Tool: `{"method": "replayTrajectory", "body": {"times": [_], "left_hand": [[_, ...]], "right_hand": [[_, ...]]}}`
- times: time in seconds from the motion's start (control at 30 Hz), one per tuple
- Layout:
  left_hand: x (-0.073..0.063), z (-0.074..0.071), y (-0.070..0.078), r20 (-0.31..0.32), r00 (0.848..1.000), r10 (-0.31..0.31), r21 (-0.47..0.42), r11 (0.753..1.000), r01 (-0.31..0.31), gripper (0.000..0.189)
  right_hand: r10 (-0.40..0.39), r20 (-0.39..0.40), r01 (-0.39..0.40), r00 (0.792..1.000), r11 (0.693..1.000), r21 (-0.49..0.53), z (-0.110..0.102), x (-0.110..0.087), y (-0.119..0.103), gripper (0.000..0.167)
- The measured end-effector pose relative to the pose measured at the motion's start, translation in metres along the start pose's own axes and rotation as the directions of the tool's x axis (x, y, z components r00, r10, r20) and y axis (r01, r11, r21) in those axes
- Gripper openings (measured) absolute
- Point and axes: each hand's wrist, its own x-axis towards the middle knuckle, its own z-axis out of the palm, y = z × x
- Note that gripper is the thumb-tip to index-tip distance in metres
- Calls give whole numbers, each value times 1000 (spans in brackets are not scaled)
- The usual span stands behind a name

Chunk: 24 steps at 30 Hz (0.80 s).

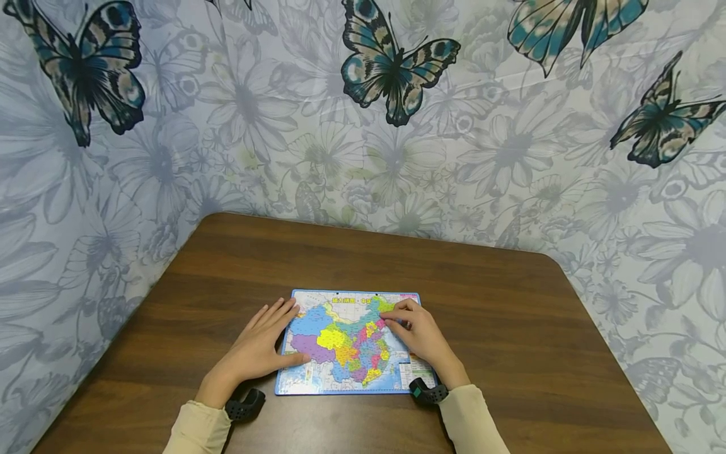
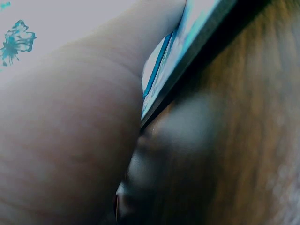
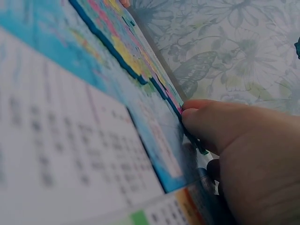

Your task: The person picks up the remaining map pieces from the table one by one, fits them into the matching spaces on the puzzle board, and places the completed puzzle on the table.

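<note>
A colourful map puzzle board [image 1: 391,379] with a blue rim lies on the table, its provinces in blue, purple, yellow, green and pink. My left hand [image 1: 258,345] rests along the board's left side, fingers extended, the thumb lying over the edge onto the map. Over the upper right part of the map, my right hand [image 1: 421,333] pinches a small pink puzzle piece [image 1: 382,324] between thumb and index finger. In the right wrist view the fingertips of the right hand [image 3: 253,145] meet at the map's raised edge. The left wrist view shows the board's side [image 2: 192,61] beyond the blurred hand.
The brown wooden table [image 1: 544,353] extends around the board on all sides. Behind it hangs a pale floral cloth [image 1: 249,157] with printed butterflies [image 1: 394,69]. Each wrist wears a black strap device, the left one [image 1: 246,405] near the table surface.
</note>
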Motion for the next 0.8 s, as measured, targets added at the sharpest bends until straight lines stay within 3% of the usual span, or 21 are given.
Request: {"method": "replayTrajectory", "body": {"times": [0.4, 0.8], "left_hand": [[-4, 1, -1, -17, 1000, -1, 4, 1000, 1, 107], [-9, 3, -2, -19, 1000, -6, 5, 1000, 7, 108]], "right_hand": [[-30, -41, 31, 999, 999, 13, 5, 0, 3, 23], [51, -82, -48, 995, 998, 33, 10, -3, 3, 22]]}}
